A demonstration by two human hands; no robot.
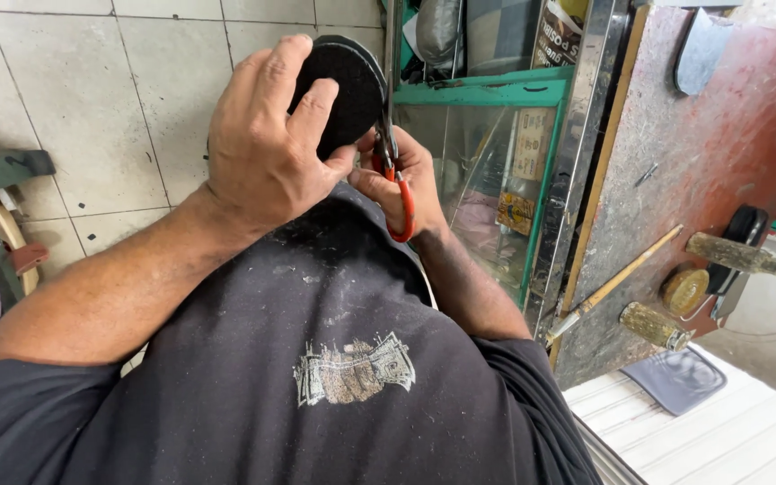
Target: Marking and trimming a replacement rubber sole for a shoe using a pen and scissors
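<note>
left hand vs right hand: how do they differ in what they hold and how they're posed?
The left hand grips a flat black oval piece, fingers spread over its face; the right hand holds red-handled scissors, fingers through the loops. The left hand shows its back in full; the right hand is partly hidden behind the left and the scissors. Both are bare and raised above the dark shirt, meeting at the piece's edge.

Single head-worn view, aimed steeply downward

The scene is seen from the wearer's head, close above the dark dusty shirt (316,359) and raised hands; pale tiled floor (92,99) is taken in at left, a worn reddish desk (702,162) at right.
</note>
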